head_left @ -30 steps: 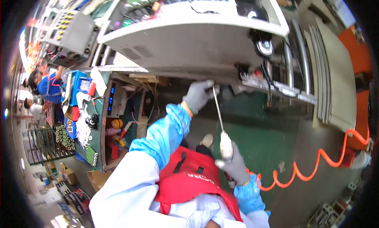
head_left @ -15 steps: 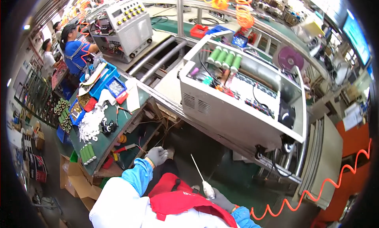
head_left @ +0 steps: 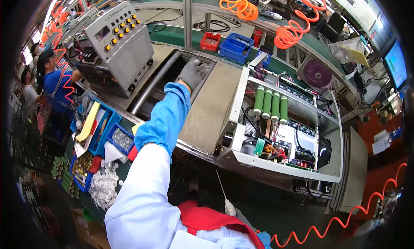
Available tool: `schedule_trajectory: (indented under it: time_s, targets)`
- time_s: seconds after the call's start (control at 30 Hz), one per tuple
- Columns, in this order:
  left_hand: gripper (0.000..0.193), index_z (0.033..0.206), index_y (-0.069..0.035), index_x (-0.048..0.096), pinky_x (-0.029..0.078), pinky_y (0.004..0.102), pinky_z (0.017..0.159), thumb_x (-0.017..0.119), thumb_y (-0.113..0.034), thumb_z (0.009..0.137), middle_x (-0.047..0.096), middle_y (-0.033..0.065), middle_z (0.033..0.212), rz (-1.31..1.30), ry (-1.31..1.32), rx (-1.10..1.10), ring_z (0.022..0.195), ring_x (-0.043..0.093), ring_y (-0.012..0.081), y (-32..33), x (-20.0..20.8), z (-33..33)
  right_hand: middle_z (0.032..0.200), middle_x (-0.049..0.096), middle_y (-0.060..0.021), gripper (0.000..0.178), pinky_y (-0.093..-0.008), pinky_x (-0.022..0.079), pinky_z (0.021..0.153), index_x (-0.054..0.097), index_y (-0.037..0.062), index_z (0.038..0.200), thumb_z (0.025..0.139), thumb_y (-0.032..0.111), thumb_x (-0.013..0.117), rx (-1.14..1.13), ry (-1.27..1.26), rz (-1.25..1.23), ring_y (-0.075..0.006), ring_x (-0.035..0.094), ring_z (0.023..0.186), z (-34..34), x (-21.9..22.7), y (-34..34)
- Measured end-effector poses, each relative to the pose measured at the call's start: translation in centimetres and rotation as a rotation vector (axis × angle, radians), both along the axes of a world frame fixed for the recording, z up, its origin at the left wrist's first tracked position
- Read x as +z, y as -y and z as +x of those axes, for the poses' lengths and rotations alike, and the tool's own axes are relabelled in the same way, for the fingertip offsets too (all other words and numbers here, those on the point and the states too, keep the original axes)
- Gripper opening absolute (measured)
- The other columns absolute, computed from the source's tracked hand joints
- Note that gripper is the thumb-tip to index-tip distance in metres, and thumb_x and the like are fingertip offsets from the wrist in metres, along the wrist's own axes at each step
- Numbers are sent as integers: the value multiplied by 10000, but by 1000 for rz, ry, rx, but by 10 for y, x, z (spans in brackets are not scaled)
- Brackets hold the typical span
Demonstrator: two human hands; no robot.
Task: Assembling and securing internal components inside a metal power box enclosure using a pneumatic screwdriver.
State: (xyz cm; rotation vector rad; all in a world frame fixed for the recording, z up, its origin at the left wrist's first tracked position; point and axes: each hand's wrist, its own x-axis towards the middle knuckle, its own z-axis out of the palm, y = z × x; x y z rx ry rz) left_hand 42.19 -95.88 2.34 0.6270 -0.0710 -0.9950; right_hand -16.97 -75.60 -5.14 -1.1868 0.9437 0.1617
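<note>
My left hand [head_left: 192, 73], in a grey glove, reaches far out over the rollers and the wooden board [head_left: 211, 100] of the line. Its fingers are stretched out and nothing shows in them. Low in front of my body, my right hand [head_left: 243, 217] holds a power screwdriver [head_left: 230, 208] with a pale wrapped body and a long thin bit tilted up. The red apron hides much of that hand. To the right of the board stands an open metal machine housing [head_left: 276, 160], with green cylindrical resistors [head_left: 271, 104], wires and circuit boards inside.
A finished-looking machine [head_left: 125, 48] with yellow knobs stands at the left. Blue bins [head_left: 120, 138] of small parts and a heap of white pieces [head_left: 104, 184] lie on the left bench. An orange coiled hose [head_left: 332, 219] runs at the right. A co-worker [head_left: 58, 78] is at far left.
My left hand has swung from low beside the bench, up and forward over the line. The view has shifted toward the line. My right hand still holds the screwdriver low down.
</note>
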Motion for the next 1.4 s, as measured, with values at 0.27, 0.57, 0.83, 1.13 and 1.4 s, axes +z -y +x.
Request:
schedule_trajectory:
  time_s: [0.27,0.57,0.83,1.13,1.4]
  targets:
    - [221,1047,-38,612,578,366,721,615,-229,934,682,141,921,378,163,-303,795,678,268,-113,-141,-77,1288,529,-106,744,-345,414,1020,372,13,1417,842,286,757,36,-1,42,-185,522,1168,29,-21,4]
    - [248,1081,-27,646,563,282,640,609,-201,908,685,83,894,911,270,-381,717,665,151,-339,-132,-227,1222,528,-89,653,-299,454,926,366,20,1439,827,86,584,161,102,243,-174,545,1052,54,-28,36]
    - [164,1007,-20,667,510,241,566,608,-115,888,664,44,824,1050,275,216,664,610,106,-479,-110,-261,1061,561,-61,707,-317,503,811,384,33,1416,787,82,703,357,-10,363,-155,568,904,57,2,17]
    - [267,1088,-23,691,545,307,694,656,-148,855,716,94,904,1243,611,783,753,673,179,-648,-88,-138,1243,563,-108,691,-328,468,956,381,13,1420,856,202,732,589,26,171,-190,562,1104,25,-43,-24]
    - [301,1070,-109,710,502,409,940,654,-265,818,692,130,1121,1903,1291,262,1066,641,336,-687,-99,52,1218,575,-110,693,-339,473,945,400,3,1398,823,188,742,402,-75,177,-195,576,1070,69,-13,-100]
